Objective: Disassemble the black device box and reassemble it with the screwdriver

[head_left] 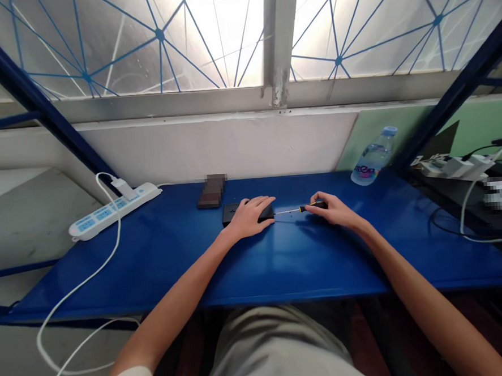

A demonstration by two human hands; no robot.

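Note:
On the blue desk [188, 271], my left hand [249, 217] lies across a flat black box [230, 213] and grips it, fingers over the far part and thumb at its near right corner. Much of the box is hidden under that hand. My right hand [333, 210] holds a screwdriver [319, 205] by its black and yellow handle, index finger curled over it. The thin metal shaft lies nearly level and points left, its tip at the box's right side. Whether the tip sits in a screw is too small to tell. Tiny dark specks [291, 215] lie just below the shaft.
Behind the box lies a blurred-out dark flat object [212, 191]. A white power strip [116, 209] with a plugged-in white cable is at the left. A water bottle [373, 156] stands at the back right. Chargers [466, 166] and cables crowd the right side. Blue metal bars [46, 110] flank the desk.

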